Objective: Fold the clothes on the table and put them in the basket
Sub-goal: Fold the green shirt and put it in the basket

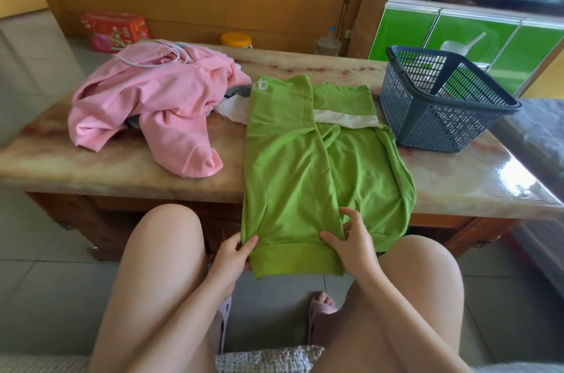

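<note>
A seated person's left hand (233, 256) and right hand (351, 246) each pinch the ribbed hem (293, 259) of a green top (290, 165), thumbs on top and fingers curled under. The hem hangs off the near edge of a polished stone table (122, 168), above the knees and a slipper (322, 308).

The rest of the top lies flat on the table, neck end away from the person. Its left side is already turned in over the middle, while the right side spreads loose and rumpled. The step in hand appears to be squaring that folded panel.

To do it well, both corners should be kept level and the hem drawn taut, so the long crease runs straight up to the shoulder. The right side would best be turned in to match before the hem is carried up. The smooth tabletop may let the cloth slide, so a slow pull looks wise.

Farther left sits a pink heap (146, 107) with a white cable (171, 50) across it, not yet folded. The basket (442, 125) stands on the table just beside the top's far right corner. No folded clothes are visible in it. A red box (114, 30) and a jar (236, 40) stand behind.
</note>
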The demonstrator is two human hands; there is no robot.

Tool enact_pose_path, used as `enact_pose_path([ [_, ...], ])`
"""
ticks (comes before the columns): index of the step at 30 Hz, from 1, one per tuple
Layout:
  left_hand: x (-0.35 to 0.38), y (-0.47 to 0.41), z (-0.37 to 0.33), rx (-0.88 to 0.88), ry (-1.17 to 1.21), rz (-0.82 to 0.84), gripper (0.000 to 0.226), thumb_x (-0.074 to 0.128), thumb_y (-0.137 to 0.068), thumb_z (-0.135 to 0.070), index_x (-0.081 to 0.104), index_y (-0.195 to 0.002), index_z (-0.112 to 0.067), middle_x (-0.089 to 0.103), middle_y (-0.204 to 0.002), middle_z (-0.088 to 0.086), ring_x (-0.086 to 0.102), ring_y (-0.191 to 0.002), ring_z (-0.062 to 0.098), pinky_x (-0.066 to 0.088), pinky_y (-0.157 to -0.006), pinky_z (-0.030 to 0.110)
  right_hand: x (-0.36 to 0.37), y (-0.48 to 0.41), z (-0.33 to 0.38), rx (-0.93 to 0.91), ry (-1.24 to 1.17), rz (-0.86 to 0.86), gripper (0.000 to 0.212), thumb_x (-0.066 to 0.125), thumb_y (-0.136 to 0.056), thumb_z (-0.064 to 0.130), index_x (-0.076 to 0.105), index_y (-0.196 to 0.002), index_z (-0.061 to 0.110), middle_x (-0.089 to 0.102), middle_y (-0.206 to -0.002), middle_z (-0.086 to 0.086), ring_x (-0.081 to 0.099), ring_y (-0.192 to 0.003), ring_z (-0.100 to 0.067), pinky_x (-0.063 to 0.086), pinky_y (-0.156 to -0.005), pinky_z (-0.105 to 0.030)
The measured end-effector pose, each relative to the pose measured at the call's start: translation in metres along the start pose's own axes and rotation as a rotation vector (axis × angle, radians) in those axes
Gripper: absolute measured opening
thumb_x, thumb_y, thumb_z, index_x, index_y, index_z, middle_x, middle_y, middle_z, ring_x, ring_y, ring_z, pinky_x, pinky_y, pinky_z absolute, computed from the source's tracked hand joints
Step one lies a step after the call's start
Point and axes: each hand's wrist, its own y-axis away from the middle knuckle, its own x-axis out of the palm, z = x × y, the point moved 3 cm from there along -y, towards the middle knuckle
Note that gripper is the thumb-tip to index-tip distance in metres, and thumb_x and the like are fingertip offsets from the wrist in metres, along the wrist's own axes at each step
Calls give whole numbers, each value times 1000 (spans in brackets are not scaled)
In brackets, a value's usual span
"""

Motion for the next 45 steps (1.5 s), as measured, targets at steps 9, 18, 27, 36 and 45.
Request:
enact_pose_path([
  [9, 14, 15, -4, -13, 82, 233, 56, 80, -67, -29, 59, -116, -13, 70, -110, 7, 66, -104, 20, 55, -80, 26, 2, 2, -3, 133, -152, 157, 26, 79, -76, 17, 66, -96, 7, 72, -97, -10, 69, -88, -22, 57, -82, -42],
  [18, -7, 17, 7, 13, -194, 204, 37, 81, -66, -25, 68, -96, -8, 74, -92, 6, 70, -90, 18, 53, -74, 17, -3, 4, -5, 14, 15, 71, 25, 81, -74, 20, 56, -78, 16, 64, -81, 3, 60, -74, -14, 43, -58, -18],
  [27, -11, 9, 13, -75, -328, 218, 11, 65, -83, 5, 62, -91, -2, 69, -60, -5, 58, -44, -2, 39, -43, 8, 7, -1, -11, 87, 202, 140, 51, 80, -75, 26, 56, -115, 6, 62, -110, -5, 59, -99, -21, 50, -82, -32],
  [36, -17, 0, 12, -10, -482, 177, 15, 72, -81, -5, 65, -89, -14, 72, -74, -6, 69, -71, 5, 49, -61, 12, 11, -11, -16, 151, 284, 137, 61, 71, -78, 50, 56, -117, 7, 64, -104, -5, 62, -92, -21, 53, -76, -36],
  [45, -11, -14, 5, 61, -434, 60, 20, 73, -81, -33, 68, -92, -16, 74, -84, -2, 69, -84, 10, 51, -84, 27, 11, -15, -3, 135, 183, -74, 38, 70, -82, 41, 61, -110, 17, 60, -87, 9, 62, -87, -18, 51, -78, -37],
])
